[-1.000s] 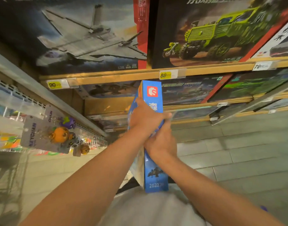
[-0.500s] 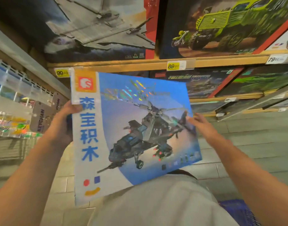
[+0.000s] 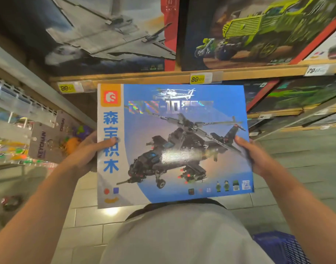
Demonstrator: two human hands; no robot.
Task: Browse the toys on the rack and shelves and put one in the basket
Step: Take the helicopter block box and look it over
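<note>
I hold a large blue toy box (image 3: pixel 182 141) with a dark helicopter pictured on its front, face toward me, at chest height. My left hand (image 3: pixel 87 151) grips its left edge, thumb lying over the white side strip. My right hand (image 3: pixel 254 157) grips the right edge, thumb on the front. A blue plastic basket (image 3: pixel 279 246) shows at the lower right, on the floor beside me, partly hidden by my grey shirt.
Wooden shelves (image 3: pixel 163 75) ahead carry big boxes: a grey jet box (image 3: pixel 106 35) and a green truck box (image 3: pixel 258 31), with yellow price tags below. A rack with hanging keychain cards (image 3: pixel 45 141) stands at the left. Grey tiled floor lies below.
The box was edge-on a second ago with both hands close together; it has been turned flat to face me, squared up, and my hands have moved apart to its left and right edges.
</note>
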